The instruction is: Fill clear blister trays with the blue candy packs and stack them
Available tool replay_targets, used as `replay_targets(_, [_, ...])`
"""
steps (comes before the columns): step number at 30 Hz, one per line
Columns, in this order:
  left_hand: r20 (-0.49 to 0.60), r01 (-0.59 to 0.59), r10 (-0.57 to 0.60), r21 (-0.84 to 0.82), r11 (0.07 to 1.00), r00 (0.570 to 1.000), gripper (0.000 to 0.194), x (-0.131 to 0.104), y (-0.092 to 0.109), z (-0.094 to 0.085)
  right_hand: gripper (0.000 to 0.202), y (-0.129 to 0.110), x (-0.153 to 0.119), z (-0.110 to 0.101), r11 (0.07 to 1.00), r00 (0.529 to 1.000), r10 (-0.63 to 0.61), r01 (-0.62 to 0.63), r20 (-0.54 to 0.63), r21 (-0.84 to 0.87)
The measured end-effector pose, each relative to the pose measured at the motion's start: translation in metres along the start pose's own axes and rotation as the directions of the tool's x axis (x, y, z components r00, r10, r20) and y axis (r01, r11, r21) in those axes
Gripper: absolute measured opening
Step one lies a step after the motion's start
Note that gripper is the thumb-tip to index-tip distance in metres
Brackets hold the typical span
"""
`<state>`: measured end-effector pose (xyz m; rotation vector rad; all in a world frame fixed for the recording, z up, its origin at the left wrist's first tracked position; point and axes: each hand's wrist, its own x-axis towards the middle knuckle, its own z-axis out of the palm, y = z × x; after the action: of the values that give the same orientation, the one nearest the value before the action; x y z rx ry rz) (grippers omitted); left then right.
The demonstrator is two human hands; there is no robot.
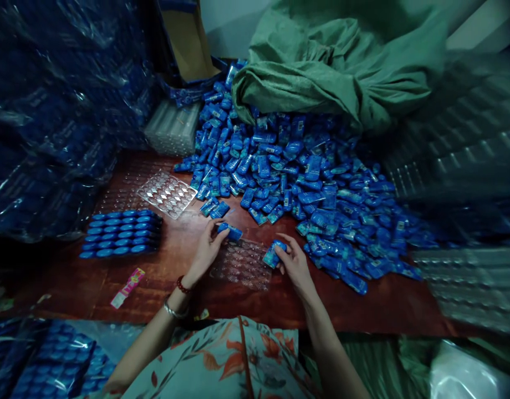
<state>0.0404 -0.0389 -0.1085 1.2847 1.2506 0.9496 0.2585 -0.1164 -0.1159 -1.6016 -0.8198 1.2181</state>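
Blue oval pieces [121, 235] sit in rows left of the clear tray [243, 269]. Your left hand [208, 248] grips a blue packet [232, 233] at the tray's far edge; your right hand [295, 260] pinches a second packet [271, 256] by its right side. A packet heap [321, 194] spreads behind the tray and rightward.

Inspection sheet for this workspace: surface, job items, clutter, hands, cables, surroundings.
Surface: glossy reddish-brown table.
Job's things: heap of small blue film-wrapped packets; clear moulded plastic tray, front centre; rows of blue oval pieces, left.
Clutter: pink-and-yellow printed strip, left.
Left hand: holds one blue packet.
Right hand: holds another packet.
Cables: nothing seen.
Surroundings: crumpled green fabric behind the heap; blue stacks in shiny clear film, left; stacked clear trays, right, blurred.
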Motion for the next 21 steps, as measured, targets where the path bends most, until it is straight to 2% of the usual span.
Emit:
replay_targets(3, [0.089,-0.121,0.103,0.236,0.964,0.991,0.030,0.005,-0.002,-0.002,0.056,0.000,-0.002,-0.002,0.999,0.999,0.036,-0.036,0.019,-0.022])
replay_targets(5, [0.136,-0.217,0.181,0.337,0.916,0.974,0.028,0.003,-0.003,-0.005,0.058,0.003,-0.005,-0.003,0.998,0.998,0.058,-0.059,0.032,0.001])
replay_targets(9, [0.217,-0.383,0.318,0.427,0.819,0.923,0.022,-0.004,-0.005,-0.011,0.059,0.006,-0.012,-0.006,0.997,0.988,0.077,-0.080,0.137,0.016])
replay_targets(12, [0.241,-0.379,0.298,0.460,0.803,0.924,0.021,-0.004,-0.008,-0.017,0.055,0.009,-0.014,-0.010,0.995,0.988,0.066,-0.055,0.139,-0.081])
replay_targets(14, [0.213,-0.312,0.237,0.473,0.824,0.948,0.023,-0.001,-0.011,-0.021,0.051,0.010,-0.014,-0.012,0.985,0.995,0.017,0.001,0.101,-0.174])
replay_targets(17, [0.186,-0.248,0.179,0.485,0.838,0.966,0.027,0.004,-0.014,-0.025,0.041,0.008,-0.013,-0.013,0.934,0.991,-0.129,0.129,0.022,-0.334])
replay_targets(19, [0.216,-0.296,0.214,0.497,0.816,0.953,0.025,0.003,-0.012,-0.026,0.035,0.004,-0.014,-0.011,0.878,0.972,-0.233,0.202,-0.018,-0.435])
replay_targets(21, [0.298,-0.388,0.266,0.503,0.772,0.916,0.021,-0.002,-0.007,-0.024,0.034,0.001,-0.017,-0.006,0.825,0.943,-0.328,0.262,-0.047,-0.500])
